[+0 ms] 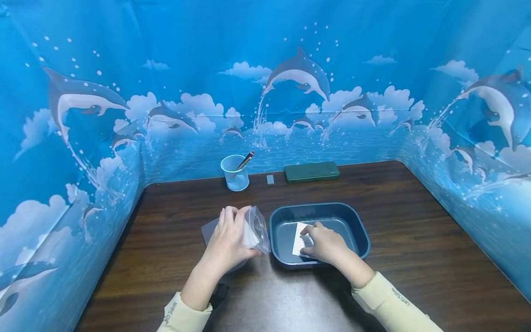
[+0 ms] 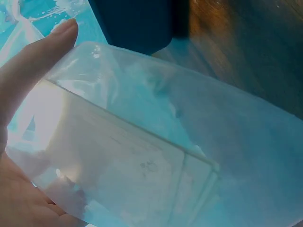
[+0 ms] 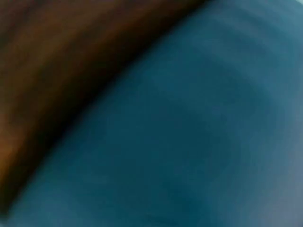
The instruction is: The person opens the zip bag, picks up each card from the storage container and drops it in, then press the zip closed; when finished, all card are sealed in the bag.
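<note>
My left hand (image 1: pixel 226 237) grips a clear plastic bag (image 1: pixel 260 230) just left of a dark blue tray (image 1: pixel 319 207). Inside the bag are several white cards (image 2: pixel 113 156), seen through the plastic in the left wrist view, where the thumb (image 2: pixel 42 59) lies along the bag's edge. My right hand (image 1: pixel 327 244) reaches over the tray's near side, its thumb and fingers curled at a white card (image 1: pixel 298 242) in the tray. In the right wrist view only the blurred blue tray (image 3: pixel 180 132) and brown table show; the hand is out of sight there.
At the back of the wooden table (image 1: pixel 166 221) stand a light blue mesh pen cup (image 1: pixel 236 177) with pencils, a small grey-blue block (image 1: pixel 270 179) and a green case (image 1: pixel 312 172). A translucent sheet (image 1: pixel 209 229) lies under the left hand. Dolphin-printed cloth (image 1: pixel 199 55) encloses the table.
</note>
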The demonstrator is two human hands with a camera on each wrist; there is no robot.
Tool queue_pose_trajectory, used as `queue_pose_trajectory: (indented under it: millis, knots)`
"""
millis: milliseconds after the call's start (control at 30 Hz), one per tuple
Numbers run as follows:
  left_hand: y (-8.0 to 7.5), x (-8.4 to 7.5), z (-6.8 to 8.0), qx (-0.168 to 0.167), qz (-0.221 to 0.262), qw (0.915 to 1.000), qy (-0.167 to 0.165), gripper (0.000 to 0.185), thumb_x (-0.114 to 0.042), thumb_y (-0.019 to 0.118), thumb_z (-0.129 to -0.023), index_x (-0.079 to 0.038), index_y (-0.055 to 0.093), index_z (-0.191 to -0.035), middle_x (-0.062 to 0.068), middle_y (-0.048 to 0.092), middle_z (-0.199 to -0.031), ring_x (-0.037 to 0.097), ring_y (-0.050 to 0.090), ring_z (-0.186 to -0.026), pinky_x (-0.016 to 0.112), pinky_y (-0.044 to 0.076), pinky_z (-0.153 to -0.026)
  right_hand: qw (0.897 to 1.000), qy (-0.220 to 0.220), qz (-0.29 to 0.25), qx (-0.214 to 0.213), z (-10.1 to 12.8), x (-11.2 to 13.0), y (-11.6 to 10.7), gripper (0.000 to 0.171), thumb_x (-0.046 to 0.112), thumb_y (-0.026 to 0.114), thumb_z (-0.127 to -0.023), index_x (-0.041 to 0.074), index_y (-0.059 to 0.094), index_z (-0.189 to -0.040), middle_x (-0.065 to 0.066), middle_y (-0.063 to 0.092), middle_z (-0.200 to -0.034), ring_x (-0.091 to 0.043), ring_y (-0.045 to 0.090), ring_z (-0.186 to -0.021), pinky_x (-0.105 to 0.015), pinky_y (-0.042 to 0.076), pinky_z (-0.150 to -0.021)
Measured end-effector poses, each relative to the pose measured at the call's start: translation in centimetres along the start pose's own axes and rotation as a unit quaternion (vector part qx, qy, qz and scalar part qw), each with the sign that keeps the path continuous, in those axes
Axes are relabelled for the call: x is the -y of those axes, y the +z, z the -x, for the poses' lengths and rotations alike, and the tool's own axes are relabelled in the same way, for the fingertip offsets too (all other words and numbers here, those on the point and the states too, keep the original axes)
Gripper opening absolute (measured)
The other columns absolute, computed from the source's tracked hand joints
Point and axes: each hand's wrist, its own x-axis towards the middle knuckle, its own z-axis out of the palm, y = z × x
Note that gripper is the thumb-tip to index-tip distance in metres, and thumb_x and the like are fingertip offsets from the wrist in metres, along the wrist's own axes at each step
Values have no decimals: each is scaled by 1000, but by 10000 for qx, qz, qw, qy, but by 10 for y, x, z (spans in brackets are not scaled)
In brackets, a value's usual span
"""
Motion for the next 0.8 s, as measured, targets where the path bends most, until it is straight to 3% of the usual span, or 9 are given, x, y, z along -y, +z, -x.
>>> queue_pose_trajectory:
  millis: [167,367,567,800]
  knots:
    - [-2,-2,-1,98,-108,9999,-76,112,-37,98,-45,-8,42,-138,13,41,-115,28,41,-103,45,51,-79,9994,129,212,-222,-1,-12,3,47,28,86,-70,15,68,-111,-11,56,-104,-19,51,-65,-35,46,-51]
    - [-4,-4,-1,195,-212,9995,-138,110,-37,97,-46,-9,42,-138,13,42,-116,28,42,-105,45,51,-81,9985,232,447,-224,-3,-19,4,61,30,88,-69,12,64,-122,-18,57,-119,-27,59,-78,-44,53,-63]
    - [-4,-3,-1,175,-295,9994,-103,110,-37,97,-47,-8,42,-137,13,42,-116,28,42,-105,44,49,-84,9983,263,439,-272,-4,-19,4,65,32,89,-66,14,63,-122,-17,58,-119,-29,60,-84,-48,53,-67]
    - [-2,-2,0,155,-300,9994,-48,110,-39,97,-47,-8,42,-137,13,42,-115,28,43,-104,44,50,-84,9980,302,371,-408,-5,-19,5,83,40,92,-56,14,59,-129,-16,54,-110,-22,51,-63,-35,48,-52]
